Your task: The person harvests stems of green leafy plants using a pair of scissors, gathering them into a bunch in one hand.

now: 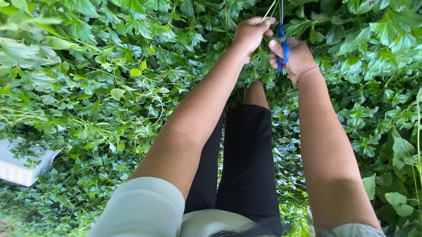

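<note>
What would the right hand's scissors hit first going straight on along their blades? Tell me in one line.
Probably the thin pale stems that the left hand pinches beside the blades; the scissors in the right hand point into dense green leaves, though depth is unclear.

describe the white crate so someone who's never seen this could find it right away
Start from the mass of green leafy plants filling the view, then look low on the left. There a white crate with perforated sides sits half-buried in leaves, the only white, boxy, straight-edged thing among them.
</note>
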